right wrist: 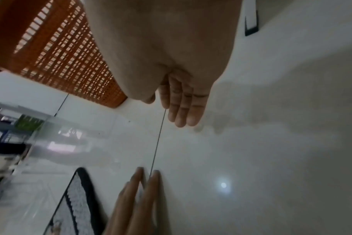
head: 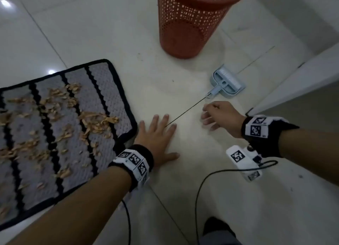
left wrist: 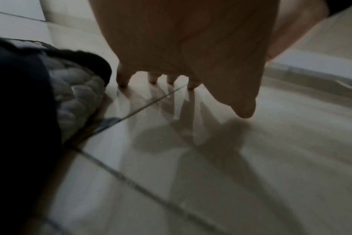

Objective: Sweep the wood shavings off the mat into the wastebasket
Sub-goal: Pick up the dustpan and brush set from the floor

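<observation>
Spread flat on the floor tiles [head: 183,199], the left hand [head: 157,134] lies nearest, fingers straight and slightly apart with nothing under them but tile; the left wrist view shows the fingertips [left wrist: 122,82] touching the glossy surface, so this hand looks to be a prop for a person leaning low rather than a working hand. It sits just beside the corner of the mat [head: 102,76], close enough to pin that corner once sweeping starts. Further out, the right hand [head: 220,114] hangs above the tile with its fingers [right wrist: 183,111] straight, close together and holding nothing, pointed toward the handle of the small blue brush and dustpan set [head: 226,82], which lies on the floor near it but not yet touched; my reading is that the reach for the tool is the step in hand. Wood shavings [head: 55,120] are scattered thickly across the mat's grey and black stripes, none visibly moved off it. Beyond the tool stands the orange perforated wastebasket [head: 189,22], upright and apart from the mat, presumably placed there so a loaded pan has only a short carry.
</observation>
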Demonstrator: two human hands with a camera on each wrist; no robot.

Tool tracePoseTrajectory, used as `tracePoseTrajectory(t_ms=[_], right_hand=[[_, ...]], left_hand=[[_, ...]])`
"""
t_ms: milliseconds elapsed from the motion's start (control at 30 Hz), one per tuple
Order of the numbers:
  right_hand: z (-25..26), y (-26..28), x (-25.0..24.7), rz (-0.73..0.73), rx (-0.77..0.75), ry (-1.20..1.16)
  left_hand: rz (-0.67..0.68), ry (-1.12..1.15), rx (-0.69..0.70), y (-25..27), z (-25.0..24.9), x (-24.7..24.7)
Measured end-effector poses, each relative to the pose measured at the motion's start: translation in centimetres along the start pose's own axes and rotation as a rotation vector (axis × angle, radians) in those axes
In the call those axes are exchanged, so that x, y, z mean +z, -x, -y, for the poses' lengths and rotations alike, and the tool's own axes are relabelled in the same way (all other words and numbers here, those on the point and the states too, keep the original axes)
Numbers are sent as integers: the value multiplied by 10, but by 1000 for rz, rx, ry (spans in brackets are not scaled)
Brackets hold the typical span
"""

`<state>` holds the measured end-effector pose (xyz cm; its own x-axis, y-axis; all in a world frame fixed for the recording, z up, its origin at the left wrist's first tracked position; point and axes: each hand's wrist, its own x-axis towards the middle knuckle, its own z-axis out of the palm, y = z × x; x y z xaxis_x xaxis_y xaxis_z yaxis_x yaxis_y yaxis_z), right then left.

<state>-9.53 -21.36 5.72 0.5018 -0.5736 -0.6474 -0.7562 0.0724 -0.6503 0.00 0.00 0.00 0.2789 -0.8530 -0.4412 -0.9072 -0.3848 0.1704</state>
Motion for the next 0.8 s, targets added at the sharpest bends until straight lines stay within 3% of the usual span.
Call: tracePoseTrajectory(t_ms=[233, 467, 700, 800], right_hand=[[-1, -21, 2, -159, 87, -366], [8, -36, 2, -293, 109, -455], [8, -42, 5, -322, 75, -455], [-3, -32, 13, -319, 17, -352]], left_hand=[[-20, -74, 6, -3, -2, 10], [3, -47, -19, -4, -5, 11], [21, -20, -31, -6, -3, 12], [35, -5, -32, -8, -3, 10]])
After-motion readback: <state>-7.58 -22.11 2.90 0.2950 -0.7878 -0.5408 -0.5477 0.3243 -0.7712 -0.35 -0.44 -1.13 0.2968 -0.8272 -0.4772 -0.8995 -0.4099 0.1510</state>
